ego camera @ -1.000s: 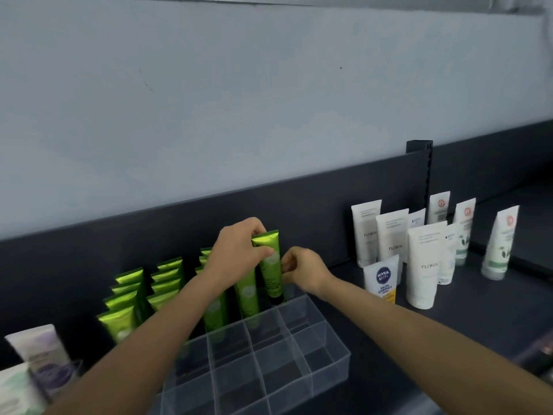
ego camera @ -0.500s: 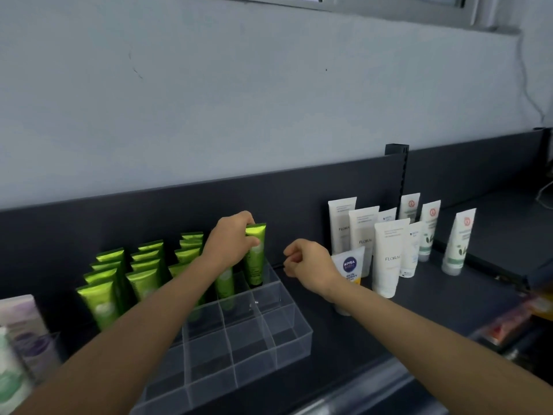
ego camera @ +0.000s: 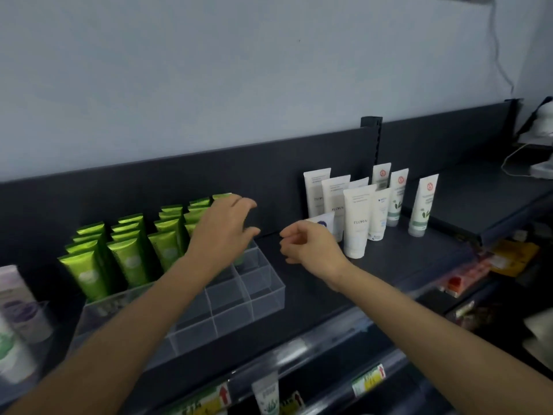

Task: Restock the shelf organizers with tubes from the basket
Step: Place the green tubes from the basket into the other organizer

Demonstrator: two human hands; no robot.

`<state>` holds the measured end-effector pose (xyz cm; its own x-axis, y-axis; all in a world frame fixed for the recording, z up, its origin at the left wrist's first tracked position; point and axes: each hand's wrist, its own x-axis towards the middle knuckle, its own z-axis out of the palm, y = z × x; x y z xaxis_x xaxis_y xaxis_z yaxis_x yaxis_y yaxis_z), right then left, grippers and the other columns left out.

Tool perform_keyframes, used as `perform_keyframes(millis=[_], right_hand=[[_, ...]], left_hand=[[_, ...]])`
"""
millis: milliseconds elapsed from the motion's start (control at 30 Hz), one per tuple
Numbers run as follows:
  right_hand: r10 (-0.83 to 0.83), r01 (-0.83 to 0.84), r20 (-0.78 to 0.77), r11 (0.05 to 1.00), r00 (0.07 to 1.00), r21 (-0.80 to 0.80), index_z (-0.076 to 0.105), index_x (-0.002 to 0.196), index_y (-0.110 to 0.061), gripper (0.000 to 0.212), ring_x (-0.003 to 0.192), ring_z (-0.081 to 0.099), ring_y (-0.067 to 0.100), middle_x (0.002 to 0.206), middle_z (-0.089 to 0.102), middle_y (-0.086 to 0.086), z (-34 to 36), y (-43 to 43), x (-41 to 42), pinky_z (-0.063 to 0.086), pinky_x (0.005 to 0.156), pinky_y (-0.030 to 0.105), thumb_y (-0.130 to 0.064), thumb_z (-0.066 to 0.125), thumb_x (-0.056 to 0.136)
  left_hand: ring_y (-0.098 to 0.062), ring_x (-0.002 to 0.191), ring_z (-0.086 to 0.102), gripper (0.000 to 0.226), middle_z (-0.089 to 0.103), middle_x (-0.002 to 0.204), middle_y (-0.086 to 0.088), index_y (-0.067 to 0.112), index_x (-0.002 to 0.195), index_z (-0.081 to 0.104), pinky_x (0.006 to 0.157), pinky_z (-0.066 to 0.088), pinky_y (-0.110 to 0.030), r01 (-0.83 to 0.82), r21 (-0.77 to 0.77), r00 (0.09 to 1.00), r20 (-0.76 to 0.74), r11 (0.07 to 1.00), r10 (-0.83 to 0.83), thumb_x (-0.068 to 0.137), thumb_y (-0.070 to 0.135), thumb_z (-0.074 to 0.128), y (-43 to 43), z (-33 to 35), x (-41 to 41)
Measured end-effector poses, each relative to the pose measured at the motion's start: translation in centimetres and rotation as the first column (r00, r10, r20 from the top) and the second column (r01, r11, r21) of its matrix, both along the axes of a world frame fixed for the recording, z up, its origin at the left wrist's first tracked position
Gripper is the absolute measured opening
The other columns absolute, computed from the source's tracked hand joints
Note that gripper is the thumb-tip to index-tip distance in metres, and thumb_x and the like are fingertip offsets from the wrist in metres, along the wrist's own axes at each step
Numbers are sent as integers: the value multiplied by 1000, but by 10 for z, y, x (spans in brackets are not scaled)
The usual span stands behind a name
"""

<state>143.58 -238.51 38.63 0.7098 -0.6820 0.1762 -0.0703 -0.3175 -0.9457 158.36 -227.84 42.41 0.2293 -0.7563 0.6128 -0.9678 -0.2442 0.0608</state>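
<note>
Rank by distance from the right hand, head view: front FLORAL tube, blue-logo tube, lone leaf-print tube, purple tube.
1. blue-logo tube, just behind the right hand.
2. front FLORAL tube, on the hand's right.
3. lone leaf-print tube, farther right.
4. purple tube, far left edge.

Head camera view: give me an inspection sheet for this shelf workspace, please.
Surface: dark shelf, partly stocked.
Job's things: green tubes upright in back compartments of clear organizer; front compartments empty; basket not seen.
Clutter: white tubes standing right; purple-labelled tubes far left.
Hands: left hand open over green tubes; right hand loosely curled, holding nothing.
Cables: thin cable down wall, top right.
Surroundings: grey wall; price tags on lower shelves.
</note>
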Motion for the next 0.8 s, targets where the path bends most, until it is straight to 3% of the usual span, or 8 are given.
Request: perform_keyframes(millis=[167, 333, 500, 567, 633, 700, 800], right_hand=[[-91, 92, -24, 996, 996, 12, 62, 91, -12, 18, 79, 62, 17, 82, 65, 4, -38, 6, -81, 58, 73, 37, 4, 64, 82], [-227, 232, -264, 973, 937, -13, 63, 75, -24, 24, 75, 64, 17, 75, 66, -2, -109, 6, -173, 56, 73, 37, -2, 67, 82], [-261, 294, -550, 955, 793, -30, 64, 70, -26, 25, 68, 62, 10, 68, 66, -6, -194, 16, -255, 52, 73, 33, -3, 66, 78], [-271, 312, -649, 949, 711, -54, 71, 77, -20, 13, 77, 66, 14, 78, 71, 0, -228, 22, -281, 50, 74, 25, -7, 67, 76], [-267, 348, -708, 937, 653, -32, 73, 86, -10, 13, 80, 65, 14, 81, 71, 3, -262, 26, -306, 41, 64, 12, -7, 66, 76], [-238, 365, -763, 931, 601, -2, 73, 87, -10, 13, 79, 60, 11, 80, 67, 0, -291, 32, -327, 36, 61, 13, -9, 63, 78], [-170, 349, -839, 937, 517, 26, 59, 64, -19, 19, 81, 56, 15, 72, 60, -3, -331, 39, -352, 32, 67, 21, -11, 57, 82]], left_hand=[[-23, 96, 61, 37, 64, 107, -6, 12, 113, 62, 83, 52, -37, 268, -36, 946, -180, 963, -270, 79, 24, 73, 10, -58, -79], [-22, 101, 59, 36, 62, 110, -5, 13, 116, 62, 85, 49, -35, 403, 121, 864, -376, 907, -334, 83, 25, 69, -1, -127, -144], [-23, 101, 59, 34, 61, 110, -3, 16, 115, 61, 85, 49, -37, 486, 299, 814, -497, 821, -300, 85, 31, 65, -19, -200, -194], [-21, 103, 58, 34, 59, 113, -1, 16, 117, 59, 86, 48, -34, 508, 390, 802, -540, 768, -256, 86, 30, 64, -24, -232, -211], [-20, 103, 58, 31, 59, 112, 1, 16, 114, 60, 85, 48, -32, 536, 454, 791, -564, 712, -236, 87, 30, 62, -26, -265, -226], [-20, 99, 59, 26, 62, 106, -1, 15, 108, 61, 82, 49, -34, 548, 508, 784, -589, 665, -196, 86, 29, 62, -23, -296, -239], [-20, 92, 59, 18, 59, 91, 2, 13, 97, 61, 71, 45, -29, 545, 586, 791, -597, 600, -135, 87, 28, 61, -15, -338, -252]])
